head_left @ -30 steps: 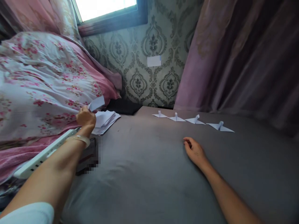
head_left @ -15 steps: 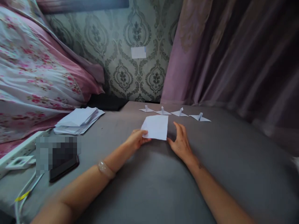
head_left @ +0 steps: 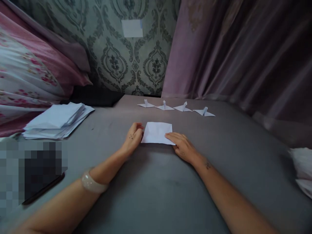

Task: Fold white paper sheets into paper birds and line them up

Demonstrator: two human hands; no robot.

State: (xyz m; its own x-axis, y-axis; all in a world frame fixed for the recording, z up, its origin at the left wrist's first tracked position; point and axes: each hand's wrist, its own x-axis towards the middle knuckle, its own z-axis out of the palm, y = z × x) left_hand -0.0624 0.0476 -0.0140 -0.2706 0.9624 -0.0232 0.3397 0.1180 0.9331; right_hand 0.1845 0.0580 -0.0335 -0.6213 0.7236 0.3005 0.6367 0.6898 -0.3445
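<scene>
A white sheet of paper [head_left: 156, 132] with slightly uneven edges is held just above the grey surface in front of me. My right hand [head_left: 184, 146] grips its right side, fingers lying over the top and the thumb mostly hidden. Beside the left edge is my left hand [head_left: 133, 138], with its fingers loosely bent and apart; whether they touch the paper is hard to see. Behind the sheet stand several folded white paper figures in a row, among them a right-hand paper figure [head_left: 204, 112].
A stack of white paper [head_left: 55, 118] lies at the left, near a black flat object [head_left: 97, 97]. A dark item at the lower left is partly blurred out. Pink curtains [head_left: 180, 65] and patterned wallpaper [head_left: 114, 61] border the grey surface [head_left: 156, 195].
My right hand has moved onto the paper and taken its right side. My left hand has let go of the left corner. The view has tilted down and shifted right.
</scene>
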